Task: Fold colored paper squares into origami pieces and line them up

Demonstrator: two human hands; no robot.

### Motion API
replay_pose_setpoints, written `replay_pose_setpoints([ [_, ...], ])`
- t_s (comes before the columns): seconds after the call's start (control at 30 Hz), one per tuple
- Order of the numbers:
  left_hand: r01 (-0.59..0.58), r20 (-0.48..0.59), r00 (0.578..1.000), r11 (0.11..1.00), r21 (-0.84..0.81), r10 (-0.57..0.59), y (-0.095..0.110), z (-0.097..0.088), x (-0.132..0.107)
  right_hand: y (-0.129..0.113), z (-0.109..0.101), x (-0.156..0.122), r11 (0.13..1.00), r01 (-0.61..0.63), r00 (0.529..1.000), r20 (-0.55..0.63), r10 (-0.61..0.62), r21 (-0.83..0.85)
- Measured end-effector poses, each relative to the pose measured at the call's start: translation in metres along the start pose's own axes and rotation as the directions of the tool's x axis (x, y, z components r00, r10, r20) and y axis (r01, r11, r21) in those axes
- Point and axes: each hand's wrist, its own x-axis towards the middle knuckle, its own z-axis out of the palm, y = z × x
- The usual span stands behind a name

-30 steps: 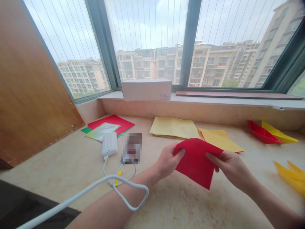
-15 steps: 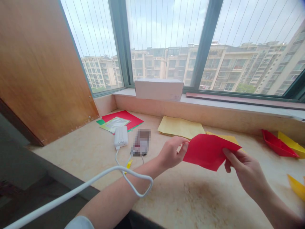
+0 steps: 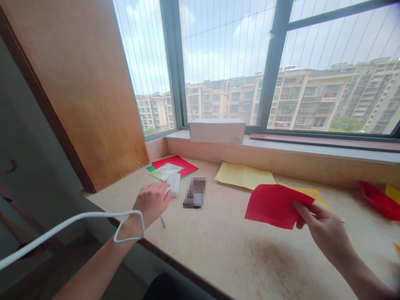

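My right hand [image 3: 325, 231] pinches the right edge of a red paper sheet [image 3: 273, 201] and holds it just above the stone counter [image 3: 218, 246]. My left hand [image 3: 152, 202] is out to the left with its fingers curled, its fingertips at the near end of a white power bank [image 3: 173, 184]. Whether it grips the power bank is hidden by the back of the hand. A white cable [image 3: 68, 223] loops round my left wrist and trails off to the lower left.
A blurred small object [image 3: 194, 193] lies right of the power bank. Red and green sheets [image 3: 179, 166] lie at the back left, yellow sheets [image 3: 243, 176] behind the red one. A white box [image 3: 217, 130] sits on the sill. Red folded paper boat [image 3: 376, 200] at far right.
My left hand let go of the red sheet and moved left to the power bank. The right hand alone keeps the sheet. The view swung left.
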Motion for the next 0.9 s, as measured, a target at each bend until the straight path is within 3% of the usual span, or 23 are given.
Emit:
replay_pose_setpoints([
  [0.17, 0.106, 0.13, 0.984, 0.987, 0.118, -0.122, -0.044, -0.014, -0.018, 0.001, 0.003, -0.002, 0.999, 0.02, 1.0, 0.02, -0.021, 0.05],
  [0.27, 0.131, 0.158, 0.974, 0.97, 0.206, -0.165, -0.048, -0.025, -0.023, 0.003, 0.004, -0.001, 0.998, 0.039, 0.999, 0.026, -0.04, 0.049],
  [0.33, 0.136, 0.145, 0.974, 0.96, 0.246, -0.175, -0.037, -0.029, -0.021, 0.006, 0.004, 0.0, 0.998, 0.04, 0.998, 0.037, -0.042, 0.048],
  [0.4, 0.107, 0.117, 0.985, 0.979, 0.172, -0.128, -0.011, -0.028, -0.015, 0.009, 0.006, 0.0, 0.998, 0.051, 0.998, 0.041, -0.053, 0.047],
  [0.5, -0.009, 0.038, 0.999, 0.972, -0.235, 0.018, 0.052, -0.023, 0.0, 0.011, 0.009, 0.001, 0.994, 0.094, 0.995, 0.026, -0.096, 0.062],
  [0.6, -0.16, -0.04, 0.985, 0.783, -0.601, 0.17, 0.127, -0.017, 0.019, 0.012, 0.011, 0.004, 0.989, 0.145, 0.989, -0.037, -0.144, 0.04],
  [0.7, -0.244, -0.135, 0.965, 0.584, -0.774, 0.224, 0.184, -0.007, 0.045, 0.019, 0.009, 0.011, 0.981, 0.191, 0.979, -0.083, -0.188, 0.028],
  [0.77, -0.226, -0.146, 0.967, 0.444, -0.867, 0.207, 0.204, 0.007, 0.065, 0.023, 0.007, 0.015, 0.971, 0.24, 0.967, -0.088, -0.238, 0.019],
  [0.83, -0.153, -0.109, 0.978, 0.26, -0.954, 0.177, 0.212, 0.025, 0.081, 0.026, 0.005, 0.017, 0.948, 0.32, 0.945, -0.07, -0.319, -0.001],
  [0.9, -0.129, -0.101, 0.96, 0.091, -0.987, 0.26, 0.211, 0.045, 0.089, 0.026, 0.004, 0.016, 0.907, 0.419, 0.908, -0.014, -0.42, -0.034],
])
